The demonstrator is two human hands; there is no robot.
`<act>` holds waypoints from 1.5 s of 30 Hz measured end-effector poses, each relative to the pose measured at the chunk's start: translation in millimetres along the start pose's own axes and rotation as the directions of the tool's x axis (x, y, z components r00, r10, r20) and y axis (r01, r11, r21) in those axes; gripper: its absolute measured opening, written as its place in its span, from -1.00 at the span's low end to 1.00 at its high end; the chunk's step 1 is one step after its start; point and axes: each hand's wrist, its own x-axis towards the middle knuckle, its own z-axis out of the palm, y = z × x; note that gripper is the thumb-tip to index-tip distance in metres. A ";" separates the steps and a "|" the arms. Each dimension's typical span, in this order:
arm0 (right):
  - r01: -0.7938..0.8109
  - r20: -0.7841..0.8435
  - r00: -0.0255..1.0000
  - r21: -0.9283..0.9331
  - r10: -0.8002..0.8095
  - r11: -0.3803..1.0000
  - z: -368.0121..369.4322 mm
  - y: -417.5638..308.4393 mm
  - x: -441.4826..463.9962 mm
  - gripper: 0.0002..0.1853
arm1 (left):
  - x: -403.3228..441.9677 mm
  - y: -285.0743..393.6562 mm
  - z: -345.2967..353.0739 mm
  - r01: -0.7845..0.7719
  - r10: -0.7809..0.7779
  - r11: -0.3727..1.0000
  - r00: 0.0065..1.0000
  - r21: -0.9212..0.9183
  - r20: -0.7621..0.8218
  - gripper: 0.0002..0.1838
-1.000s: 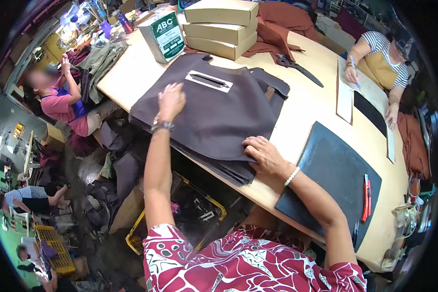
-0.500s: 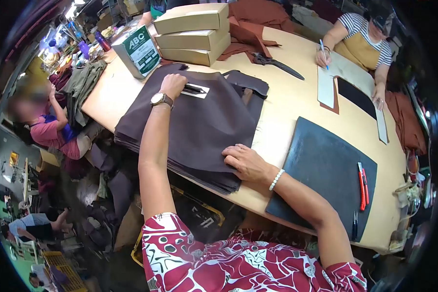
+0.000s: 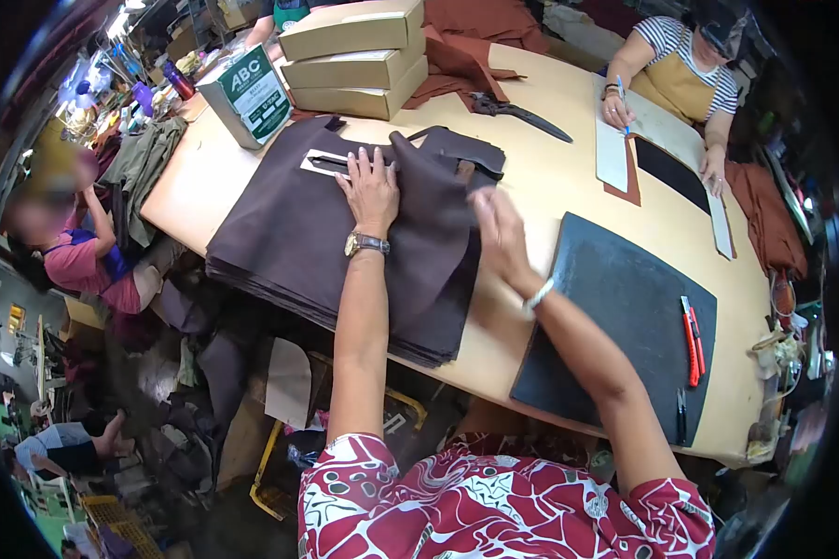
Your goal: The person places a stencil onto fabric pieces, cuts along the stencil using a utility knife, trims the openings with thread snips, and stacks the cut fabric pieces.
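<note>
Your left hand (image 3: 371, 191) lies spread on the fabric stack (image 3: 275, 224) at the table's (image 3: 541, 172) near edge; your right (image 3: 502, 233), blurred, grip indeterminable. Bare strip before mat (image 3: 625, 312); boxes (image 3: 350, 73) block behind.

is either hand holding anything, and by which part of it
The left hand lies spread on the stacked dark sheets, gripping nothing. The right hand blurs at their right edge; whether its fingers grip that edge cannot be told.

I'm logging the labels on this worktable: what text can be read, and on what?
"ABC": on the green-and-white box, at the left of the stacked cartons.
Smaller print below it: too blurred to read.
Marks on the cartons: too small to read.
Wristwatch dial: too small to read.
</note>
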 end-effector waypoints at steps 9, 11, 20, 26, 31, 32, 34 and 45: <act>-0.260 0.131 0.905 -0.587 0.406 0.767 41.8 28.7 98.2 -0.60 | -1.4 -0.1 -2.9 0.010 -0.010 0.999 1.000 -0.035 -0.016 -0.52; -0.128 0.195 0.915 -0.691 0.354 0.712 49.2 33.2 99.5 -0.63 | -2.0 2.1 -4.2 0.007 -0.007 1.000 1.000 -0.023 -0.013 -0.52; -0.426 -0.292 0.900 -0.431 0.324 0.796 0.0 83.8 117.6 -0.69 | -2.0 9.4 -13.2 0.043 -0.042 0.998 0.999 -0.043 0.007 -0.22; -0.281 0.051 0.945 -0.379 0.323 0.882 -25.7 108.5 59.1 -0.78 | -0.5 10.2 -13.1 0.053 -0.053 0.999 0.998 0.001 0.017 -0.22; -0.195 0.149 0.923 -0.615 0.355 0.764 14.3 61.4 34.2 -0.57 | -0.7 10.8 -12.5 0.054 -0.054 0.999 0.998 0.003 0.025 -0.22; -0.163 0.140 0.936 -0.642 0.323 0.749 20.9 50.6 35.8 -0.53 | -0.6 11.0 -13.3 0.049 -0.049 0.999 0.999 0.007 0.023 -0.20; -0.099 0.124 0.959 -0.695 0.255 0.713 28.5 33.4 40.7 -0.44 | -1.4 10.9 -12.8 0.045 -0.045 0.999 0.999 0.004 0.018 -0.17; -0.307 0.045 0.913 -0.581 0.406 0.753 -21.0 47.1 62.4 -0.37 | -1.4 10.7 -12.8 0.042 -0.042 0.999 0.999 0.027 0.009 -0.10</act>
